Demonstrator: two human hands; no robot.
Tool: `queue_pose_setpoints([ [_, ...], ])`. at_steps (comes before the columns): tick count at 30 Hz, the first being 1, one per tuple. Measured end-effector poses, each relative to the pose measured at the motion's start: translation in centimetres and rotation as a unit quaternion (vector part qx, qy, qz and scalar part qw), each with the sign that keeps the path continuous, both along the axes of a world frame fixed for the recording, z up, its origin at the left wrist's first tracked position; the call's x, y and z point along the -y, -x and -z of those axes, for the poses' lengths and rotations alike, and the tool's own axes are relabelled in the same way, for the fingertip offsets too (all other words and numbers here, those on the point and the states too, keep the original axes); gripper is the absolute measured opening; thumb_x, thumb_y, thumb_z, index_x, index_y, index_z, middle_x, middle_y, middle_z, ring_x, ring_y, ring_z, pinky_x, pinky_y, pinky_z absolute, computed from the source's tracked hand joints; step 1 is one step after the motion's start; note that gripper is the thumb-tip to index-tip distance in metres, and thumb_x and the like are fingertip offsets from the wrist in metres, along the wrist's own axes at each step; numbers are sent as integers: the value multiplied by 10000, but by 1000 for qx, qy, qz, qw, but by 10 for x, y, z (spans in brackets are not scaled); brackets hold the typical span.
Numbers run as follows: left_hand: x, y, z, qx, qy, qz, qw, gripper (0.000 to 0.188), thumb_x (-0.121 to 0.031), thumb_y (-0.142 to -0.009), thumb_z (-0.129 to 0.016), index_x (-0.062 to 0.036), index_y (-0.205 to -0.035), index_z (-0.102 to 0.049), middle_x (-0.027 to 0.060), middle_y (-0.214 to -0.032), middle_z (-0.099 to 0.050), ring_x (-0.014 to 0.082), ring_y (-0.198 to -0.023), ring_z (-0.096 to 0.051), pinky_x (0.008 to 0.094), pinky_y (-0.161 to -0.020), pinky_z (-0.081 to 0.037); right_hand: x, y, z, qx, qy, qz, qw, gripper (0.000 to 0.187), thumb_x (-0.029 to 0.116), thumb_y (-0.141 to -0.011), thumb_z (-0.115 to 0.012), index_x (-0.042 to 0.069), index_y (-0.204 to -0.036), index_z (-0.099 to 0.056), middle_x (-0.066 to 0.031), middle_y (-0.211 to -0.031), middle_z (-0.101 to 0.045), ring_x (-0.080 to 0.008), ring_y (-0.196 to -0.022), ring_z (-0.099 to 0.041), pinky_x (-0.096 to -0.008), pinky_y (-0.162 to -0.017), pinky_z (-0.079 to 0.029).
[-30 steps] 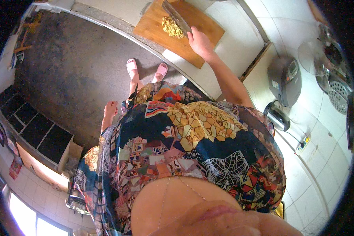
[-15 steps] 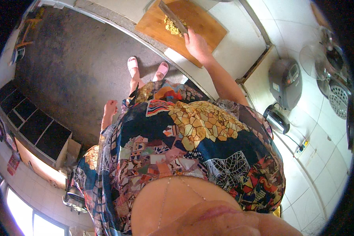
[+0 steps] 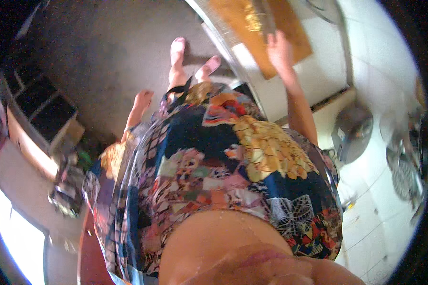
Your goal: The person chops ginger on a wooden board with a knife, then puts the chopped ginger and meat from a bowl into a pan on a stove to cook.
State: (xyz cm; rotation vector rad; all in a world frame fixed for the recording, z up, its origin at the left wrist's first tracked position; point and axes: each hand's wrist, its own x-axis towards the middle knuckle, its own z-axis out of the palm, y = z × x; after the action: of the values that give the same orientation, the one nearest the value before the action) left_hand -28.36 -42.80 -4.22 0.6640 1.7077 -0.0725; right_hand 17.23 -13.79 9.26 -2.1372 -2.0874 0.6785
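My right hand (image 3: 279, 50) is closed on a knife (image 3: 266, 18) with a broad dark blade, near the top edge of the view. The blade lies over a wooden cutting board (image 3: 296, 29), just right of a small heap of chopped yellow food (image 3: 253, 18). Motion blur hides the exact finger grip, and the top of the picture cuts off part of the board. Away from the counter, my left hand (image 3: 142, 99) hangs beside the patterned dress (image 3: 199, 137), its fingers curled with nothing seen in them.
The board rests on a white counter (image 3: 318, 61). A dark grey rounded appliance (image 3: 352, 133) stands to the right, near hanging utensils with a perforated skimmer (image 3: 405, 178). A dark shelf unit (image 3: 43, 102) is at left. Pink slippers (image 3: 178, 46) are on the grey floor (image 3: 114, 42).
The whole view has turned, so the board, knife and slippers sit farther right and higher. My right hand keeps its hold on the knife; my left hand stays curled at my side.
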Motion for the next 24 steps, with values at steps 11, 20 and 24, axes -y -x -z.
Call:
queue_pose_setpoints([
  [11, 43, -31, 0, 15, 41, -152, 987, 251, -280, -825, -591, -40, -901, -598, 39, -577, -556, 120, -436, -505, 271, -407, -422, 4, -4, -8, 0, 34, 9, 999, 313, 320, -899, -468, 17, -942, -534, -248, -798, -611, -431, -751, -590, -501, -652, -455],
  [20, 17, -15, -1, 5, 37, -110, 993, 258, -274, -829, -585, -30, -909, -613, 34, -580, -556, 127, -449, -517, 270, -414, -429, 2, -5, 11, -8, 17, 44, 999, 340, 346, -885, -493, 15, -937, -551, -230, -827, -625, -418, -779, -597, -489, -679, -454],
  [24, 29, -19, 0, -7, 8, -152, 988, 277, -276, -821, -582, -31, -944, -624, 33, -577, -553, 125, -449, -512, 265, -415, -426, -11, -23, -18, -40, 33, 26, 998, 329, 315, -900, -482, 9, -1007, -536, -247, -908, -612, -413, -854, -585, -476, -745, -446],
])
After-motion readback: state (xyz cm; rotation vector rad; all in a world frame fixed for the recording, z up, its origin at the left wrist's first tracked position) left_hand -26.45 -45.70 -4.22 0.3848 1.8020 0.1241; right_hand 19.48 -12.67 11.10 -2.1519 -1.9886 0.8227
